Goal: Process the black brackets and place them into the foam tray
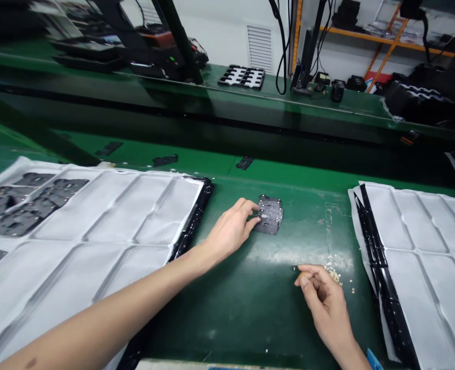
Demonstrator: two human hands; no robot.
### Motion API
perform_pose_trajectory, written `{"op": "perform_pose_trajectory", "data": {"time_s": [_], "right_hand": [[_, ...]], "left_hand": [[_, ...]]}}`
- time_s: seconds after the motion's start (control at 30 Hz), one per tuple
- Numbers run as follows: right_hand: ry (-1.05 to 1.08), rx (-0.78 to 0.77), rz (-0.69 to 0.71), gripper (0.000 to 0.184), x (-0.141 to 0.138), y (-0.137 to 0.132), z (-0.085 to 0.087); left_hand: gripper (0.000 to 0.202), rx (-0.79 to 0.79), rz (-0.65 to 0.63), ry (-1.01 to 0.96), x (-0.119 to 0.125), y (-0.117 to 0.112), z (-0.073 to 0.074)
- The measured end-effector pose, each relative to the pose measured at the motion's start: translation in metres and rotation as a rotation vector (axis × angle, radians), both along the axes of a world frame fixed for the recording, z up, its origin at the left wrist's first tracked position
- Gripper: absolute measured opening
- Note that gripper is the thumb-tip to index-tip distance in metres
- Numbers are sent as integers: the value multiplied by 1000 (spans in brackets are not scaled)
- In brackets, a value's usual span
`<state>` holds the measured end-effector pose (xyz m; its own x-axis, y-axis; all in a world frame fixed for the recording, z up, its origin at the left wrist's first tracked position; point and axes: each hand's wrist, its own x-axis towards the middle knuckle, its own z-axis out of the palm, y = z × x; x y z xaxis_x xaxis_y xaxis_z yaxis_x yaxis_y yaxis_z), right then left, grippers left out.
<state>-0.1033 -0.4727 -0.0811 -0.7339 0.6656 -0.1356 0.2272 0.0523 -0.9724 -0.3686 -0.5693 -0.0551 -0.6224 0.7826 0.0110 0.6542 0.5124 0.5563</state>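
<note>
My left hand (235, 223) reaches across the green bench top. Its thumb and fingers close on the left edge of a set of flat dark grey plastic pieces (270, 216), which lie side by side with small shiny spots along them. My right hand (325, 303) is nearer to me, its fingers curled and thumb and forefinger drawn together. A tiny dark tip shows at its fingertips, but what it belongs to is hidden. Just beyond that hand lies a small scatter of beige bits (334, 276).
On the left, a white-lined compartment tray (112, 205) holds several dark grey pieces (38, 205). Another white-lined tray (423, 221) with black edging stands right. Loose dark pieces (166, 160) lie along the back. A raised green shelf (227, 97) crosses behind, carrying a black-and-white tray (242, 77).
</note>
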Motion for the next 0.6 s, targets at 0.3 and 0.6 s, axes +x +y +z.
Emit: {"op": "perform_pose_trajectory", "data": {"time_s": [0.3, 0.6], "right_hand": [[27, 41, 38, 34, 4, 4, -4], [43, 42, -20, 33, 11, -5, -12]], "left_hand": [[22, -120, 270, 142, -98, 50, 18], [40, -286, 460, 20, -148, 127, 17]]}}
